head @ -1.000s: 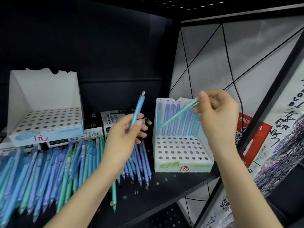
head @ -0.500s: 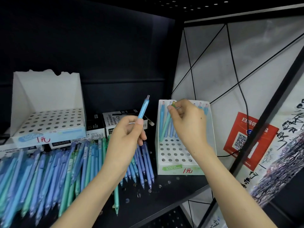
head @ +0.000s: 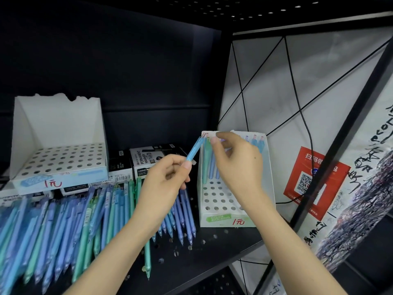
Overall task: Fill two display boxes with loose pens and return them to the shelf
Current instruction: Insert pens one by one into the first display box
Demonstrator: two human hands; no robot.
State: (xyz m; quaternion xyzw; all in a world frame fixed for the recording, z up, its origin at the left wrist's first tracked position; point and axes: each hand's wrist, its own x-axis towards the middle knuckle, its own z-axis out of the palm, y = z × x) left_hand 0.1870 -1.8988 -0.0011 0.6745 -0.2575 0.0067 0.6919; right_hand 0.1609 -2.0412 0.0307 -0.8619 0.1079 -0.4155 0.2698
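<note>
**A:** What is the left hand [head: 163, 182] gripping?

**B:** A light blue pen [head: 194, 150], pinched low on its barrel between thumb and fingertips. The pen tilts up and to the right, and its top end is just beside the upper left corner of the right display box [head: 223, 220].

**A:** And the right hand [head: 236, 162]?

**B:** It hangs in front of that box's back row, fingers curled, with thumb and forefinger close together by the top of a green pen [head: 205, 165]. I cannot tell whether they pinch it or merely touch it, because the hand hides the contact.

**A:** Where does the green pen stand?

**B:** Upright in the back row, at the left end, with blue pens beside it and more showing past the hand at the right. The rows of holes in front show open.

**A:** The rest of the stock?

**B:** The loose pens [head: 63, 226] — blue and green — lie side by side on the black perforated shelf [head: 202, 258], tips toward the front edge, under and left of the left forearm. Behind them the left display box [head: 59, 182] sits on top of the marker boxes [head: 146, 160].

**A:** To the right?

**B:** A red sticker [head: 312, 177] with a QR code on the side panel, and a black cable [head: 304, 116] hanging down across it.
</note>
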